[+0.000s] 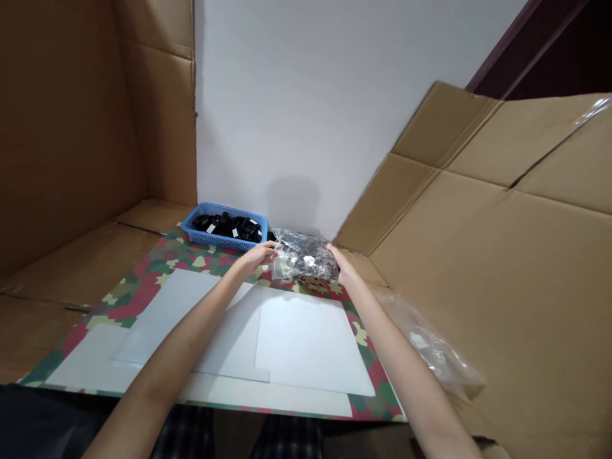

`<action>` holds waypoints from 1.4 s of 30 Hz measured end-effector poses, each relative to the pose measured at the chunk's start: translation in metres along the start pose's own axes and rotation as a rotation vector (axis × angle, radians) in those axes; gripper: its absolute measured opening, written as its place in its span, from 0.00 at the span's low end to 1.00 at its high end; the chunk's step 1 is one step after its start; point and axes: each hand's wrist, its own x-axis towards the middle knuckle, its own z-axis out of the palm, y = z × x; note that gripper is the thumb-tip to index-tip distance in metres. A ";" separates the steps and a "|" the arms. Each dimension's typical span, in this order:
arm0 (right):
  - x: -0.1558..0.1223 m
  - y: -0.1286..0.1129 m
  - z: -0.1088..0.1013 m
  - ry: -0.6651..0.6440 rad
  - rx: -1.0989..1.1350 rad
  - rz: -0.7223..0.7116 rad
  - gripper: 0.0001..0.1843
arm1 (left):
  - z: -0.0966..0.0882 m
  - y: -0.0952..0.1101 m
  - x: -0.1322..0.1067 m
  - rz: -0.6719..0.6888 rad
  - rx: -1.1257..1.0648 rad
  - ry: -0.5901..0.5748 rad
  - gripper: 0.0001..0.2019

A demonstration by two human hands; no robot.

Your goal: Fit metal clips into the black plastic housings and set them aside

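A clear plastic bag [306, 252] with dark and white small pieces inside is held up between my hands at the back of the table. My left hand [262, 254] pinches the bag's left edge. My right hand [338, 261] grips its right side, the fingers partly hidden behind the plastic. Just below the bag lies a pile of small brown pieces [314, 284], partly covered by it. Left of the bag stands a blue plastic basket [224, 243] filled with black pieces [229, 224], some bearing white labels.
White sheets [306, 338] overlap on the camouflage-patterned tabletop [143, 280]. Another clear plastic bag [430, 344] lies to the right, beside my right forearm. Cardboard walls [502, 268] rise on both sides, with a pale wall [306, 95] behind.
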 end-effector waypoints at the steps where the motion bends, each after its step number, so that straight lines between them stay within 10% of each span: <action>1: 0.000 -0.001 0.001 0.001 -0.001 -0.004 0.10 | 0.000 -0.003 0.001 -0.024 0.004 -0.003 0.14; 42: -0.002 -0.011 0.007 -0.006 -0.136 -0.040 0.09 | 0.006 -0.031 0.012 -0.188 -0.019 0.085 0.17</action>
